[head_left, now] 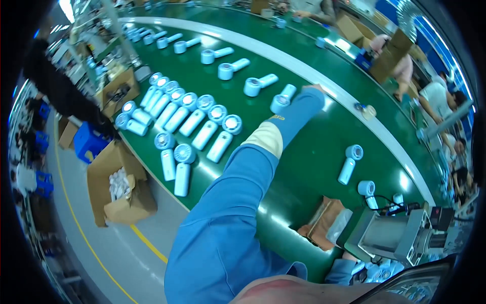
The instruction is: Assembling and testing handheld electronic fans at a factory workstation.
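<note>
My left arm, in a blue sleeve with a cream band, stretches far out over the green belt. At its end my left hand (315, 87) shows only as a sliver beyond the cuff, its fingers hidden. Closest to it lies a light blue handheld fan (280, 104), partly behind the sleeve; whether they touch I cannot tell. At the lower right, a bit of my right hand (349, 257) shows past its blue cuff, beside a grey-green machine (387, 233) that covers the fingers. Several light blue fans (377, 272) lie piled close to that hand.
Handheld fans lie in rows (192, 121) on the belt's left, with a spaced line (225, 71) farther off. A brown packet (324, 223) lies by the machine. Cardboard boxes (96, 185) and a blue stool (91, 142) stand left of the belt. Co-workers (438, 101) sit across.
</note>
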### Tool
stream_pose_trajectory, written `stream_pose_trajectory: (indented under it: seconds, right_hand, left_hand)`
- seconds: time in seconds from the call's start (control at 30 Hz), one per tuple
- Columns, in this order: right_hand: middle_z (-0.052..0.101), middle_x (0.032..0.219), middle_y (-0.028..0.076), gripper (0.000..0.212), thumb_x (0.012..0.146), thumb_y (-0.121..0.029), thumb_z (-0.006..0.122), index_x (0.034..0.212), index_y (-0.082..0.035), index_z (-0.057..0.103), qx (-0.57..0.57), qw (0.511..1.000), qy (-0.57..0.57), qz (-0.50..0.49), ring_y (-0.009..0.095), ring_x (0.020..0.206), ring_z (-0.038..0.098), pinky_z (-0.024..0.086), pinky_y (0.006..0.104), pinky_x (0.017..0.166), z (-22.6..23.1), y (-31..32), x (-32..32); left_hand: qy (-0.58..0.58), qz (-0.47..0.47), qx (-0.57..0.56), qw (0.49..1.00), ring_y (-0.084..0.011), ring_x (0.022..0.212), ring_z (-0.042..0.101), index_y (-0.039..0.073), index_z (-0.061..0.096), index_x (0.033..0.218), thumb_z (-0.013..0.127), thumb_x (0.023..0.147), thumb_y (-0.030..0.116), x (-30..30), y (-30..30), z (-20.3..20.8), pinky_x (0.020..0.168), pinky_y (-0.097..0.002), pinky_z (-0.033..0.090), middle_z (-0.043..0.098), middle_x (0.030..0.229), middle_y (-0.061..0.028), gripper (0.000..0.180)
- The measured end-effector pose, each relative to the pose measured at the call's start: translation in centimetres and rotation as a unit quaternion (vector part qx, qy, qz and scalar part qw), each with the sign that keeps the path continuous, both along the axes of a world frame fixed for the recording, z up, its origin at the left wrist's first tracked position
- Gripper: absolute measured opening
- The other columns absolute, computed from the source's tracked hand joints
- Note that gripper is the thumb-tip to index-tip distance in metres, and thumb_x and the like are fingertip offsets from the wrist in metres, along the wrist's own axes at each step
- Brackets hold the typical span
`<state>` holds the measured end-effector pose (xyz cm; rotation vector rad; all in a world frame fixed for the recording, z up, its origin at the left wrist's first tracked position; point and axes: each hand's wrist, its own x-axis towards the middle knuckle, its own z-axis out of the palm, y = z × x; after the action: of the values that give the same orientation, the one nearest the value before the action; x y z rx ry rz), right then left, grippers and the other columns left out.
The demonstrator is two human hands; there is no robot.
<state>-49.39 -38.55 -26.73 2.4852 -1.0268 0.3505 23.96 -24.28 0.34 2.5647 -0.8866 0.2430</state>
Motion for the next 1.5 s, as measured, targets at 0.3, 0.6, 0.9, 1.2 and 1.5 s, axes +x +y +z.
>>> stream_pose_trajectory:
  seconds: [0.3, 0.6, 0.9, 1.2, 1.5]
  right_hand:
    - [0.059, 0.104, 0.024, 0.028, 0.085, -0.015, 0.057, 0.107, 0.002, 0.06, 0.192, 0.965, -0.151, 0.095, 0.041, 0.094, 0.055, 0.043, 0.0454, 0.088, 15.9, 9.2, 14.3]
    - [0.058, 0.089, 0.024, 0.02, 0.085, -0.016, 0.058, 0.088, 0.004, 0.059, 0.178, 0.973, -0.11, 0.093, 0.039, 0.087, 0.055, 0.044, 0.045, 0.081, 17.2, 8.8, 16.0]
    - [0.065, 0.108, 0.023, 0.038, 0.077, -0.016, 0.057, 0.113, -0.005, 0.064, 0.135, 0.973, -0.15, 0.111, 0.044, 0.088, 0.061, 0.049, 0.0482, 0.076, 16.6, 10.9, 17.2]
    - [0.068, 0.094, 0.021, 0.028, 0.078, -0.018, 0.059, 0.1, -0.003, 0.066, 0.14, 0.965, -0.194, 0.109, 0.045, 0.077, 0.061, 0.049, 0.0474, 0.066, 18.8, 12.5, 16.6]
    - [0.067, 0.101, 0.02, 0.027, 0.083, -0.019, 0.058, 0.102, -0.002, 0.066, 0.14, 0.981, -0.12, 0.06, 0.04, 0.082, 0.063, 0.05, 0.0435, 0.071, 18.4, 12.4, 15.8]
  left_hand:
    - [0.168, -0.107, -0.165, 0.966, -0.0339, 0.084, 0.065, 0.006, 0.051, 0.113, 0.08, 0.056, 0.031, -13.7, 17.7, 4.3, 0.077, -0.0409, 0.053, 0.066, 0.094, -0.0149, 0.068]
    - [0.191, -0.2, -0.203, 0.939, -0.025, 0.074, 0.064, 0.011, 0.055, 0.11, 0.078, 0.055, 0.019, -22.6, 33.5, 1.9, 0.07, -0.035, 0.053, 0.064, 0.09, -0.0066, 0.06]
    - [0.195, -0.255, -0.166, 0.932, -0.022, 0.086, 0.066, 0.007, 0.051, 0.111, 0.072, 0.059, 0.004, -21.5, 39.6, -0.7, 0.079, -0.0308, 0.052, 0.066, 0.096, -0.01, 0.057]
    - [0.371, -0.382, -0.383, 0.755, -0.0243, 0.095, 0.065, 0.003, 0.046, 0.115, 0.071, 0.059, -0.003, -23.4, 28.0, -2.0, 0.087, -0.0324, 0.05, 0.066, 0.102, -0.0159, 0.062]
    - [0.373, -0.429, -0.315, 0.76, -0.0224, 0.098, 0.064, 0.003, 0.046, 0.116, 0.071, 0.062, -0.006, -25.5, 23.4, -3.1, 0.09, -0.032, 0.049, 0.064, 0.105, -0.0136, 0.06]
